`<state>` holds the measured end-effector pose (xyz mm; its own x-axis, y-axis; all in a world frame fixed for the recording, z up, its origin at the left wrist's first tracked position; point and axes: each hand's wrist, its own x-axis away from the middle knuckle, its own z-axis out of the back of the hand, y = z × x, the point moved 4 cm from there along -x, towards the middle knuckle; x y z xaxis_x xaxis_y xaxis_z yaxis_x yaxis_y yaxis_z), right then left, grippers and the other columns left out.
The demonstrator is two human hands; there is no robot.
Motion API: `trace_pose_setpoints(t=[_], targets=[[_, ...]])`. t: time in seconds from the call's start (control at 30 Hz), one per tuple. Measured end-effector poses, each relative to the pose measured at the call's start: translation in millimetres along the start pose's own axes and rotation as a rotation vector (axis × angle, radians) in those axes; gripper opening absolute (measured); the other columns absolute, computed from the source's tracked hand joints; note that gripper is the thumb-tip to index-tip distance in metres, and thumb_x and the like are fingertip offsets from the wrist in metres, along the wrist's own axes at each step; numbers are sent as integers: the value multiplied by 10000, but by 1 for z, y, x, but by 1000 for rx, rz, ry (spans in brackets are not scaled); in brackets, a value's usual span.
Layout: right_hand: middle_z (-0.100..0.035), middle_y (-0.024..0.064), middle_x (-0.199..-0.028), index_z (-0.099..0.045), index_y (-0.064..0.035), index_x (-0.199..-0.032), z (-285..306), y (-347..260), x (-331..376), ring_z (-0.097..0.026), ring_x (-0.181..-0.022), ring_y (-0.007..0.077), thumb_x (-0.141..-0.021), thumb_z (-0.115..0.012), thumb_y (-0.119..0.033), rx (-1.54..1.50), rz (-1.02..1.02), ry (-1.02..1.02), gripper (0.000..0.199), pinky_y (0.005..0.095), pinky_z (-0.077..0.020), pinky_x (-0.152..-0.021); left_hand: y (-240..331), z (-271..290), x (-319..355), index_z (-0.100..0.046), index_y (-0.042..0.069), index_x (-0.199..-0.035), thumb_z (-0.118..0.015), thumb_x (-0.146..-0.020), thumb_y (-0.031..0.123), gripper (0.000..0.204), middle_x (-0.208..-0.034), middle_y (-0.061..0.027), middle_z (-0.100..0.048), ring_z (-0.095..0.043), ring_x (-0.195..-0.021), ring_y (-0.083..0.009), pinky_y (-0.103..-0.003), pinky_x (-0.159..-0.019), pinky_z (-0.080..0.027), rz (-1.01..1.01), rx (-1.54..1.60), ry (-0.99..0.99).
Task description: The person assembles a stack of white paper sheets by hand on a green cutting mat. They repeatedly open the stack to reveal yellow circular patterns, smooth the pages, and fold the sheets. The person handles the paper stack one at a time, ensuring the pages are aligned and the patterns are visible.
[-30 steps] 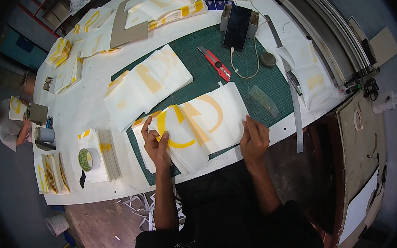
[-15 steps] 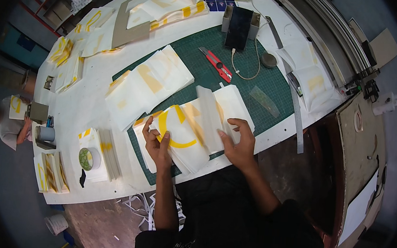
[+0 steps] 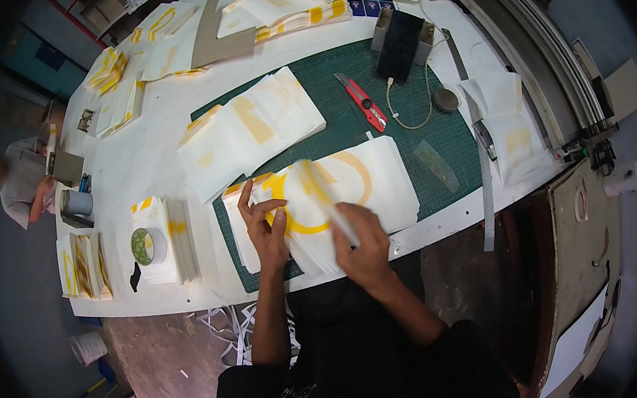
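A stack of white paper sheets with yellow curved print (image 3: 388,167) lies on the green cutting mat (image 3: 437,111) in front of me. At the stack's left end is my left hand (image 3: 265,232), its fingers apart and touching the top sheets. My right hand (image 3: 363,251) is closed on the edge of one paper sheet (image 3: 316,187), which stands up from the stack, smeared by motion. Beyond it lies a second pile of printed sheets (image 3: 257,123). A red utility knife (image 3: 365,104) rests on the mat behind the stack.
A phone-like black device (image 3: 400,47) with a cable stands at the back, near a round dark puck (image 3: 445,99). To the right, a steel ruler (image 3: 488,190) overhangs the table edge. A tape roll (image 3: 148,246) sits on folded sheets at left. Another person (image 3: 24,179) is at far left.
My right hand has moved left and down, bringing the lifted sheet's edge over toward the left hand. My left hand stays at the stack's left end. The whole view has shifted slightly.
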<state>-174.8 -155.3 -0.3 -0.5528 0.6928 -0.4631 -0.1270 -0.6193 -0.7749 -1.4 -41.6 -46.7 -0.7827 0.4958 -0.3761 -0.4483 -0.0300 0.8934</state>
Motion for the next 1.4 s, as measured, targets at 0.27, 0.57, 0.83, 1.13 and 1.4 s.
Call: trace_pose_setpoints(t=[0.27, 0.57, 0.83, 1.13, 1.4], targets=[[-723, 204, -1078, -692, 33, -1143, 26, -15, -2, -702, -1026, 378, -833, -753, 20, -110, 65, 35, 317, 444, -543, -941, 10, -8, -1, -602, -12, -1118, -711, -923, 120, 259, -1622, -228, -326, -492, -1329, -301, -416, -1095, -412, 76, 128, -31], [-636, 212, -1051, -725, 95, -1100, 76, 86, -13, -621, -980, 367, -897, -811, -287, 528, -369, 141, 441, 507, -472, -874, 15, -15, -5, -404, -17, -1510, -571, -892, 10, 641, -1607, -212, -378, -344, -1507, -347, -465, -1274, -180, 197, 338, 64], [-641, 175, -1040, -709, 37, -1036, 71, 76, -7, -604, -1007, 352, -871, -824, -202, 398, -299, 262, 313, 490, -447, -882, 6, -7, -4, -566, 25, -1386, -601, -922, 23, 466, -1618, -216, -348, -386, -1481, -347, -448, -1231, -285, 109, 172, 12], [-688, 130, -981, -701, -3, -976, 76, 84, -7, -608, -970, 317, -906, -771, -94, 406, -211, 276, 134, 456, -437, -864, 9, -9, -5, -572, 12, -1374, -609, -928, 46, 449, -1620, -225, -339, -380, -1483, -356, -452, -1230, -286, 106, 156, 7], [-503, 257, -1491, -722, -104, -1239, 62, 43, -9, -529, -1249, 409, -912, -742, -138, 649, 114, 97, 329, 555, -370, -1023, 7, -7, -4, -569, 8, -1379, -622, -928, 45, 456, -1625, -224, -328, -382, -1481, -350, -445, -1223, -299, 96, 169, 3]])
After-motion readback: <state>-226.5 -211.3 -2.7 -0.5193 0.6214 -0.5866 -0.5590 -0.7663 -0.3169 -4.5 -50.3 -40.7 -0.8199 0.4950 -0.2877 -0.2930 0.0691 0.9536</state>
